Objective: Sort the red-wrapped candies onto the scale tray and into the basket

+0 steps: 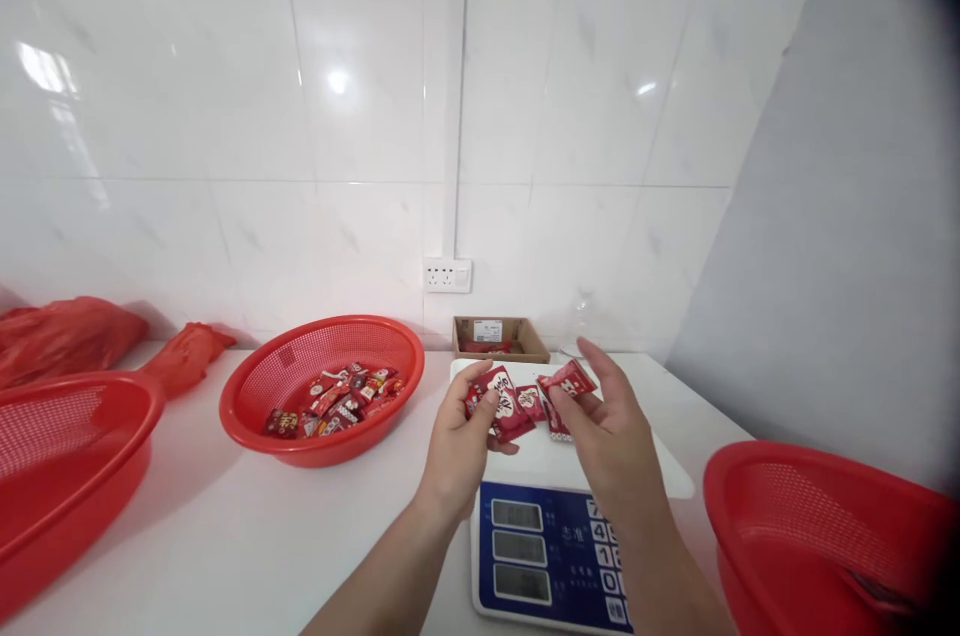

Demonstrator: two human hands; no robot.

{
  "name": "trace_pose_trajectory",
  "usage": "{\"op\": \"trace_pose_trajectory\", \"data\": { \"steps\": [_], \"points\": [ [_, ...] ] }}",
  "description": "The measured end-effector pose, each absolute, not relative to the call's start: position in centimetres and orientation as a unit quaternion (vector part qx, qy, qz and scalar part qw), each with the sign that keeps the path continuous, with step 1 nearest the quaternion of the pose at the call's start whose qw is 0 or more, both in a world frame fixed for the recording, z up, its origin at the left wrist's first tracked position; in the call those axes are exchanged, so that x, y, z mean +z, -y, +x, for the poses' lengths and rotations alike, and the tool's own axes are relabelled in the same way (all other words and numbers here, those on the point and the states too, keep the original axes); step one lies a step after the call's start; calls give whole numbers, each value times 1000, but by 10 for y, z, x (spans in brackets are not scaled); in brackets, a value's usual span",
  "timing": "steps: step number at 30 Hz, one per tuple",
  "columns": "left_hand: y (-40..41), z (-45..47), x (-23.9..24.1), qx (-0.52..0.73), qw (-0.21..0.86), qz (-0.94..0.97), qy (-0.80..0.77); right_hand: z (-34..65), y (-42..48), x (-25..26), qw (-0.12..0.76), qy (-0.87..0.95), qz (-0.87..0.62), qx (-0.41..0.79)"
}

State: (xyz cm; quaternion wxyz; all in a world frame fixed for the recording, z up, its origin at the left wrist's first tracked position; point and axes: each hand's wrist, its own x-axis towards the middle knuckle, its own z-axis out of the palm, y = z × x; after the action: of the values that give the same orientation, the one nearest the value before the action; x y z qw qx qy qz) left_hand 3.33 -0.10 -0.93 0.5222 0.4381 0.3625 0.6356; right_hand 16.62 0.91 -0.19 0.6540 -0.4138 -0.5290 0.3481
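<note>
Between thumb and fingers my left hand point(459, 446) grips a dark red snack packet point(505, 406) with white and black print. Closed on another red packet point(568, 379) is my right hand point(611, 431), its index finger raised. A smaller red packet point(529, 402) shows between the two hands; I cannot tell whether it is held or lies on the scale. Both hands are over the white pan point(480, 468) of a digital scale point(551, 556), whose blue panel has three displays and number keys. My right forearm covers part of the keypad.
A red plastic basket point(322, 451) with several small packets stands left of the scale. Another red basket point(82, 506) is at far left, with red plastic bags point(82, 334) behind. A third basket point(817, 536) stands at right. A cardboard box point(517, 341) sits near the wall socket point(448, 275).
</note>
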Motion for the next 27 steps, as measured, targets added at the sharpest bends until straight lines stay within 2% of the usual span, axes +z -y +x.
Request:
{"op": "trace_pose_trajectory", "data": {
  "steps": [5,12,16,22,27],
  "points": [
    [3,39,-12,618,525,456,-367,174,-15,-8,646,522,-372,414],
    [2,39,-11,613,527,456,-372,178,-16,-7,647,531,-401,372],
    [1,39,-12,616,521,460,-371,183,-28,-14,569,570,-456,380],
    [-3,37,-17,610,503,476,-385,180,-45,-32,469,640,-521,315],
    [-5,37,-20,586,488,503,-408,180,-38,-24,467,646,-553,242]
  ]
}}
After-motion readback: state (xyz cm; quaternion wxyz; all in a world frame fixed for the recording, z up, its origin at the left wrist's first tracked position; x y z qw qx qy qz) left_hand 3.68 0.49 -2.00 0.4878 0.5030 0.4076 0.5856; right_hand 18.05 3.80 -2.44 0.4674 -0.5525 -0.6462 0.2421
